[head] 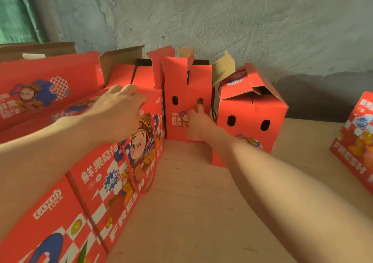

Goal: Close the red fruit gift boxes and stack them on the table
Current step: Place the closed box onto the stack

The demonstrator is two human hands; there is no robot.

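Several red fruit gift boxes stand on a plywood table (191,202). A closed box with a monkey picture and "FRESH FRUIT" (121,161) stands at the left; my left hand (119,109) rests on its top far edge with fingers curled over it. Behind it, an open box (187,93) stands upright with flaps raised and two oval holes. My right hand (197,123) touches its front face, forefinger stretched toward the right-hand hole. To the right stands a partly closed box (252,119) with a red cord handle.
More red boxes (40,93) lie stacked at the far left, with open flaps. Another red box (357,141) sits at the right edge. A rough grey concrete wall (222,20) runs behind the table. Bare plywood stretches between the boxes and me.
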